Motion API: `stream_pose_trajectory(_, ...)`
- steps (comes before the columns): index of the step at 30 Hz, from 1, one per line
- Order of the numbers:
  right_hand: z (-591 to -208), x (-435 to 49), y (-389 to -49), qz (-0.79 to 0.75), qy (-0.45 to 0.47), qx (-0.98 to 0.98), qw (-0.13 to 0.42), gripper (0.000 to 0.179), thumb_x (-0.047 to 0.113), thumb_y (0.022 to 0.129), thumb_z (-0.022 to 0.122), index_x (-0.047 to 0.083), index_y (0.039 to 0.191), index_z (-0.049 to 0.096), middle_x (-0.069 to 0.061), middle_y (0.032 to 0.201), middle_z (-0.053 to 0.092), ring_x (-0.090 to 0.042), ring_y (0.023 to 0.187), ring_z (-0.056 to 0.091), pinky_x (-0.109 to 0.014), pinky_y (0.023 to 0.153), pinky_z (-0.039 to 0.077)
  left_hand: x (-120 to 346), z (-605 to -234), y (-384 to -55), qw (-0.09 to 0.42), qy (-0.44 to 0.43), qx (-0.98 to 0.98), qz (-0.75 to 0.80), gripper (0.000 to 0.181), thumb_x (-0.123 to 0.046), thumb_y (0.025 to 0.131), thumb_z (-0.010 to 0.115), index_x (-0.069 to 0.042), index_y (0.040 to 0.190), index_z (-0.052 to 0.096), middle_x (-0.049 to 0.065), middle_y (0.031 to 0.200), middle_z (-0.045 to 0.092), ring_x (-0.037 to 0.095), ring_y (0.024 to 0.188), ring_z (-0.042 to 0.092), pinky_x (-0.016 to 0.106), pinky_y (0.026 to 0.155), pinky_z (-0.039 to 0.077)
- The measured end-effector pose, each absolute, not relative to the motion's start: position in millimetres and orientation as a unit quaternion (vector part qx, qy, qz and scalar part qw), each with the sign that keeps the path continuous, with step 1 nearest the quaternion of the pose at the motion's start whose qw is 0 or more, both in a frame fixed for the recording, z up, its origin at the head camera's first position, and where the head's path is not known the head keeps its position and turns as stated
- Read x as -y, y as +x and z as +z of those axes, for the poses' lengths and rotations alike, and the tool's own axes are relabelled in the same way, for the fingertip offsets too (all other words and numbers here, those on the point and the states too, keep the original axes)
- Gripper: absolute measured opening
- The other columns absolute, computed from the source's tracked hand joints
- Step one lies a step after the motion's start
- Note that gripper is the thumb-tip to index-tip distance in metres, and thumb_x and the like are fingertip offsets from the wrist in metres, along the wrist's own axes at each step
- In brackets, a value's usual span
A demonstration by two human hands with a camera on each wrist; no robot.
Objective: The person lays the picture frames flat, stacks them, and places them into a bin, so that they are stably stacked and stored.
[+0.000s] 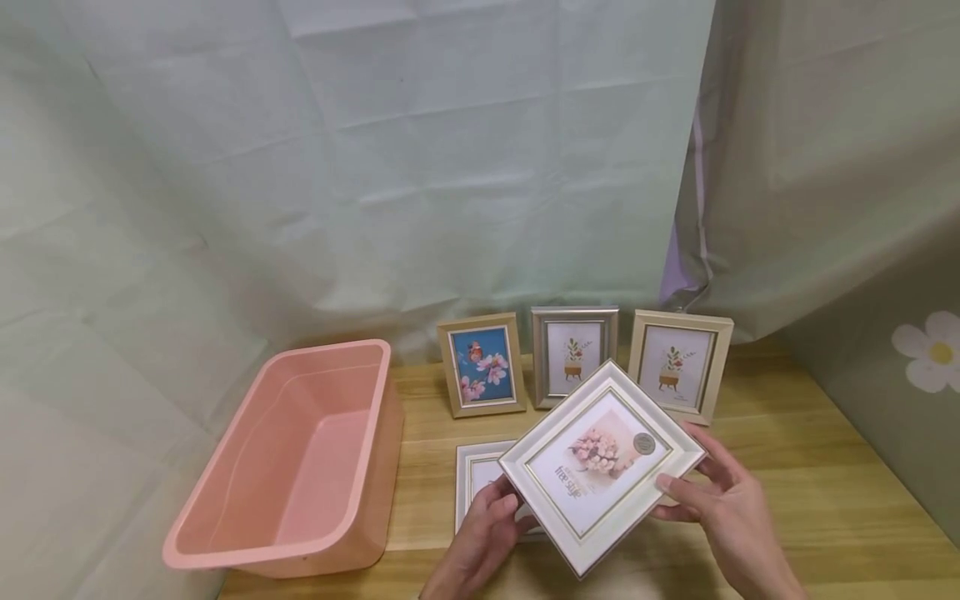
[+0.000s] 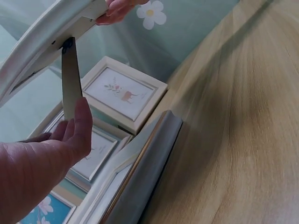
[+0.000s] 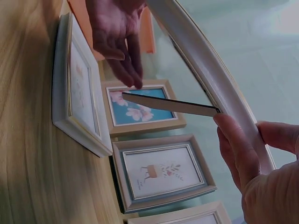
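Note:
My right hand (image 1: 723, 496) grips a white picture frame (image 1: 600, 454) at its right corner, thumb on the front border and fingers behind. The frame is held tilted above the table, showing a pink flower print with a round dark sticker. From its back a flat stand leg (image 3: 173, 105) sticks out, swung away from the backing. Beneath the frame's left side is my left hand (image 1: 483, 529), fingers loosely bent, with fingertips right by the free end of that leg in the left wrist view. Another white frame (image 1: 467, 479) lies face up on the table, partly hidden behind the held one.
Three frames stand in a row at the back: a tan one with a bird picture (image 1: 482, 367), a silver one (image 1: 573, 333) and a cream one (image 1: 678, 367). A pink plastic tub (image 1: 375, 417) sits at left on the wooden table (image 1: 832, 492). Pale cloth (image 1: 450, 167) hangs behind.

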State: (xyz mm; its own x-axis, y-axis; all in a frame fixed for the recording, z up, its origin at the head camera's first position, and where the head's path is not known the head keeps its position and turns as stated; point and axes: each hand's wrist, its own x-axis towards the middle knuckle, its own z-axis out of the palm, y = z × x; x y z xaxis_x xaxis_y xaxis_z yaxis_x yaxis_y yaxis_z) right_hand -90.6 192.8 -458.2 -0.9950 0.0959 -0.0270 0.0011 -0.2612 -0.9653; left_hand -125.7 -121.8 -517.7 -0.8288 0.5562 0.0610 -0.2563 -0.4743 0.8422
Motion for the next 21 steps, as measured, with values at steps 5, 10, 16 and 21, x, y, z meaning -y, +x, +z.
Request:
stream_pose_trajectory(5, -459.7, -192.7, -89.9, 0.795, -0.031, 0.604, 0.034, 0.077, -0.016, 0.095, 0.069, 0.023, 0.158, 0.052, 0.000, 0.121, 0.070, -0.024, 0.089, 0.083, -0.044, 0.072, 0.069, 119.4, -521.0, -127.6, 0.240, 0.148, -0.460, 0.842, 0.047, -0.032, 0.106, 0.056, -0.017, 0.150, 0.055, -0.011, 0.145, 0.067, 0.007, 0.137, 0.056, 0.036, 0.118, 0.046)
stream_pose_trajectory(10, -460.0, -191.8, -88.7, 0.797, -0.032, 0.603, 0.034, 0.077, -0.016, 0.094, 0.068, 0.028, 0.155, 0.054, 0.001, 0.122, 0.070, -0.024, 0.090, 0.082, -0.043, 0.072, 0.069, 120.5, -523.9, -130.2, 0.254, 0.154, -0.445, 0.845, 0.039, -0.036, 0.107, 0.056, -0.025, 0.143, 0.064, -0.013, 0.141, 0.071, 0.005, 0.135, 0.059, 0.036, 0.121, 0.043)
stream_pose_trajectory(16, -459.7, -190.2, -88.8, 0.797, -0.038, 0.601, 0.034, 0.076, -0.016, 0.094, 0.069, 0.028, 0.153, 0.054, 0.001, 0.122, 0.070, -0.024, 0.089, 0.083, -0.043, 0.072, 0.069, 120.5, -522.1, -129.9, 0.239, 0.156, -0.442, 0.850, 0.041, -0.028, 0.106, 0.054, -0.022, 0.146, 0.062, -0.012, 0.144, 0.070, 0.005, 0.137, 0.058, 0.036, 0.120, 0.045)
stream_pose_trajectory(21, -460.2, -189.4, -90.4, 0.792, -0.055, 0.607, 0.032, 0.076, -0.015, 0.093, 0.071, 0.028, 0.153, 0.052, 0.002, 0.122, 0.068, -0.023, 0.087, 0.083, -0.041, 0.072, 0.069, 119.8, -519.7, -127.3, 0.211, 0.150, -0.457, 0.851, 0.045, -0.019, 0.105, 0.055, -0.017, 0.150, 0.056, -0.009, 0.146, 0.065, 0.007, 0.135, 0.058, 0.035, 0.117, 0.049)
